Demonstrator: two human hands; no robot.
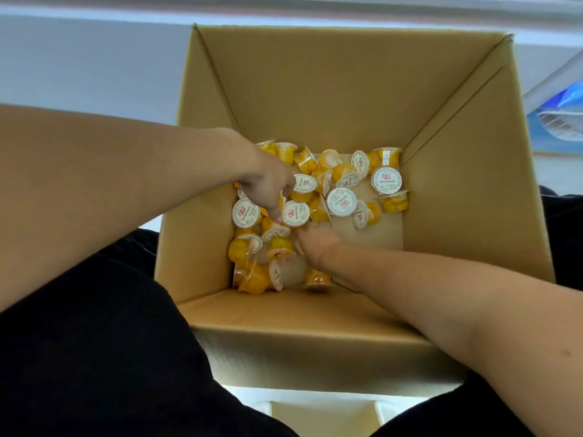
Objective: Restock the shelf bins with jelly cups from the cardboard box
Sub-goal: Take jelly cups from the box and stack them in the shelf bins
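An open, deep cardboard box (pixel 347 96) stands between my legs. Several jelly cups (pixel 342 201) with yellow fruit and white printed lids lie loose on its bottom, mostly on the left and far side. My left hand (pixel 266 184) reaches down into the pile, its fingers curled round a white-lidded jelly cup (pixel 295 213) that its thumb touches. My right hand (pixel 317 244) comes in from the right and rests low on the cups near the middle. It is blurred and its fingers are hidden among the cups.
The box walls rise high around both forearms. Bare cardboard floor (pixel 369 231) shows at the right of the box bottom. A blue and white package (pixel 564 105) lies outside at the right. My dark trousers (pixel 94 342) flank the box.
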